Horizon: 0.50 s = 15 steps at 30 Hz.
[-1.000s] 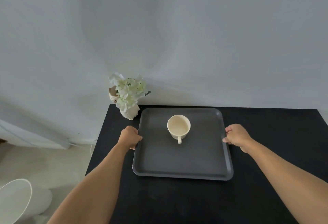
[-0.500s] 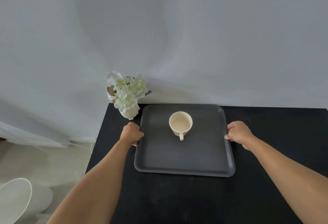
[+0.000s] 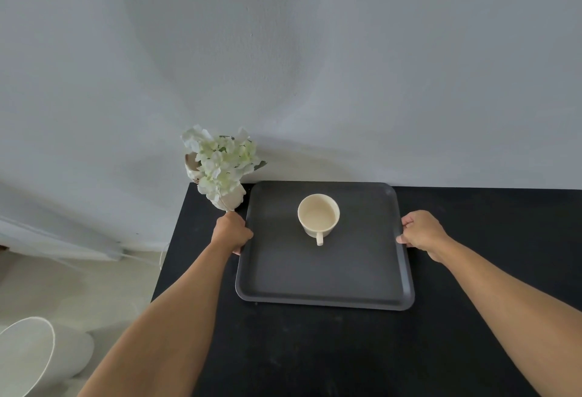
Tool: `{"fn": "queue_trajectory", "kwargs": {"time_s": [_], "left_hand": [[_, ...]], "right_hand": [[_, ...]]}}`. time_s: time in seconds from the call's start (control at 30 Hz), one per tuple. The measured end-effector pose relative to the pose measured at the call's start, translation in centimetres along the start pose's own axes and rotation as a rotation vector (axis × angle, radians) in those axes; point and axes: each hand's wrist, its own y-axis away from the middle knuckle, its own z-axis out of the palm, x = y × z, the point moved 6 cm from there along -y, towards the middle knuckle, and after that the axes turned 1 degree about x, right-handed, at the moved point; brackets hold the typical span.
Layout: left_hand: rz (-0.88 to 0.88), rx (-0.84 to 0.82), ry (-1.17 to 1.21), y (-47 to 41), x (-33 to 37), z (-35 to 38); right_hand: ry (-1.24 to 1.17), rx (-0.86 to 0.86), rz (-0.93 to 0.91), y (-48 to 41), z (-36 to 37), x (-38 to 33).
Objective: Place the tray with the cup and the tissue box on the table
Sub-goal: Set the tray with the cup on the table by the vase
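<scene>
Both grips closed on the grey tray (image 3: 324, 274) w/ cream cup (image 3: 318, 216) on it: left hand (image 3: 232, 233) clamps left rim, right hand (image 3: 420, 231) right rim, tray on black counter (image 3: 315, 349) beside white flowers (image 3: 220, 166).

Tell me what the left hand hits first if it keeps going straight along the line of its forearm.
Most likely the white vase of flowers. The left hand grips the left rim of the tray, pointing toward the wall, and the vase stands just beyond its knuckles. Whether they already touch is unclear from this view.
</scene>
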Motion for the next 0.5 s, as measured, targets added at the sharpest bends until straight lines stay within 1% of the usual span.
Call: {"fn": "queue_trajectory", "kwargs": {"time_s": [0.2,0.43,0.5], "left_hand": [[0.008,0.029,-0.018,-0.04,0.21,0.03],[-0.018,-0.007,-0.080,-0.24,-0.05,0.37],[-0.024,0.028,-0.076,0.25,0.31,0.25]], "right_hand": [[0.012,0.007,0.008,0.00,0.10,0.07],[0.041,0.004,-0.009,0.07,0.26,-0.10],[0.072,0.007,-0.015,0.20,0.18,-0.24]]}}
